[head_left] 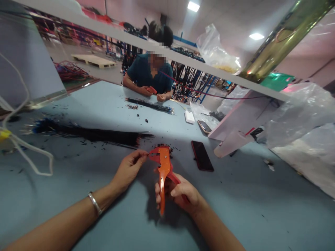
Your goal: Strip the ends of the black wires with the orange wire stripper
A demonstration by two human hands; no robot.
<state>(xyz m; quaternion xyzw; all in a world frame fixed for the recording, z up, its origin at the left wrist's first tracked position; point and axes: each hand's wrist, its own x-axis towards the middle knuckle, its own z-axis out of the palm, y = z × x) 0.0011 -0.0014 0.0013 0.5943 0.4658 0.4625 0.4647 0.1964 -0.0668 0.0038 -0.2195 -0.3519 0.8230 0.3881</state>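
Pliers (164,164) sit in curled right hand (187,193), inside far edge of table (248,205), best held square to left hand's (128,170) closed pinch, contents unclear.

It's a workshop — hanging cables (180,90), a wooden pallet (93,60).

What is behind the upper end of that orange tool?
Small scraps lie on the table behind the upper end of the tool, showing past its top and right edge. Whatever lies directly behind it is covered.
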